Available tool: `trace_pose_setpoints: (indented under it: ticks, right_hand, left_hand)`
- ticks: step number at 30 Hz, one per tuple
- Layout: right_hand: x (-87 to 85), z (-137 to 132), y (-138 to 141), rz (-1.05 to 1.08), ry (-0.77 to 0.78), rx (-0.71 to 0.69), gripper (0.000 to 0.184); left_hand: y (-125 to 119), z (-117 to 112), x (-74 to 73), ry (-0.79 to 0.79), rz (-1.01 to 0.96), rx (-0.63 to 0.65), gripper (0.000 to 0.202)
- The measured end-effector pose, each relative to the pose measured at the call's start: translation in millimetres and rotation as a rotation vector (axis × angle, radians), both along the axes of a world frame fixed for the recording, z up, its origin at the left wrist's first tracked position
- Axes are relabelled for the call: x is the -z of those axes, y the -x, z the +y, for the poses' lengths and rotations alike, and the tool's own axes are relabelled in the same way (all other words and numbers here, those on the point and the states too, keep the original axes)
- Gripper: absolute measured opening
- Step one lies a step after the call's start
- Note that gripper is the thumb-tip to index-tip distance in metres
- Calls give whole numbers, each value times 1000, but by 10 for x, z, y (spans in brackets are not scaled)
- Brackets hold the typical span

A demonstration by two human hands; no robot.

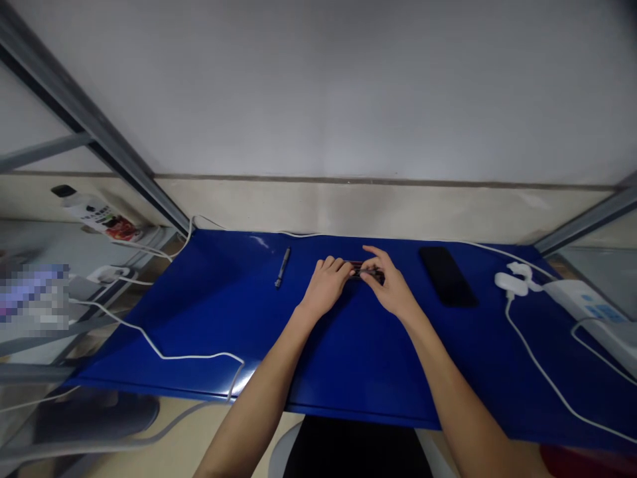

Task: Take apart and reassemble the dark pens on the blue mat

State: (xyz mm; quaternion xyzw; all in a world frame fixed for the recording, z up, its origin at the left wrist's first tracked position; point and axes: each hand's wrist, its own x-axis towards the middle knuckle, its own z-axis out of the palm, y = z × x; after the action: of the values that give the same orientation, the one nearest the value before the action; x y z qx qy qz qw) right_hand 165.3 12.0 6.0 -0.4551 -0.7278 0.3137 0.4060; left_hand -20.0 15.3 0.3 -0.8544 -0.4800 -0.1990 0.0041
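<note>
Both my hands meet near the far middle of the blue table top [348,345]. My left hand [326,285] is curled, its fingertips on the left end of a small dark object [359,271] with a reddish tint. My right hand [391,282] pinches the right end of that object, with its index finger raised. The object is mostly hidden by my fingers and I cannot make out what it is.
A pen [283,266] lies to the left of my hands. A black phone [446,275] lies to the right. White chargers [512,282] and a power strip [584,302] sit far right, with white cables [164,355] trailing across the table. A bottle [97,214] lies on a shelf at left.
</note>
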Motion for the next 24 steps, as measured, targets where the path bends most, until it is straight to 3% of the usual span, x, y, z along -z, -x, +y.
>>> trace_pose_setpoints:
  ticks: [3,7,11,16,20,24]
  right_hand:
    - [22,7,-6,-21,-24,20,64]
    - [48,23,-18,6,28,22,58]
    - [47,28,-22,20,-35,28,81]
    - [43,24,-31,26,72,31,62]
    - [36,26,-42,9,29,37,74]
    - [22,21,-43,32,107,38,56]
  left_hand:
    - [-5,-5,6,-10,3,-21,31]
    - [-9,-15,11,-23,6,-16,31]
    - [-12,-14,9,-9,-18,-23,31]
    - [-28,-22,-16,28,-46,-10,35]
    - [-35,-36,-30,40,-60,-25,34]
    - [-36,-39,-26,49,-73,-30,35]
